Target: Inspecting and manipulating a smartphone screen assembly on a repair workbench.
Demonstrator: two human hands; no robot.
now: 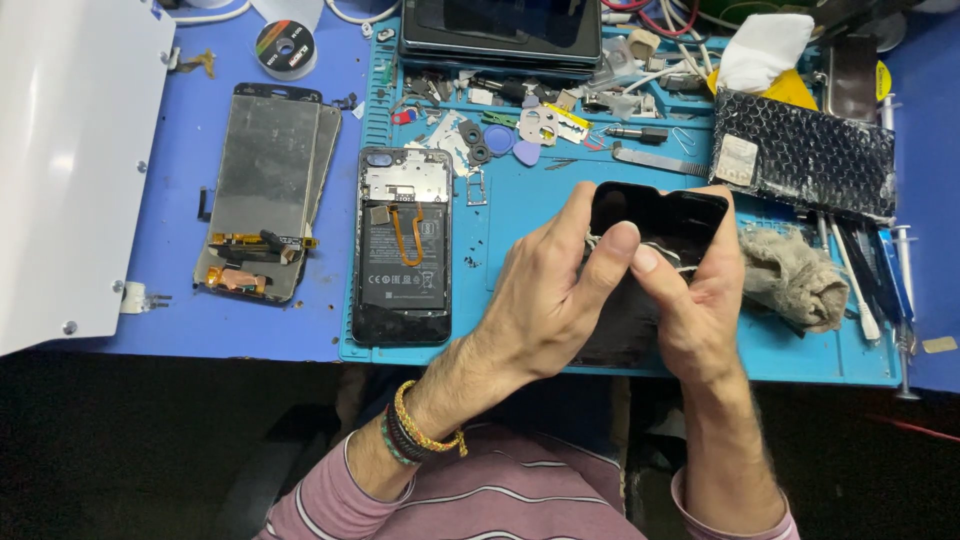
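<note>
Head view: left hand and right hand grip a glossy black phone panel.

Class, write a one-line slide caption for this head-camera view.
Both hands, left and right, grip a black phone panel over a blue work mat.

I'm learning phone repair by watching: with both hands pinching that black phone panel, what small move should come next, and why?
Probably keep peeling at the pinch. The left hand and right hand grip the black panel above the blue mat, thumbs meeting at a pale strip on its face, likely tape or film.
</note>
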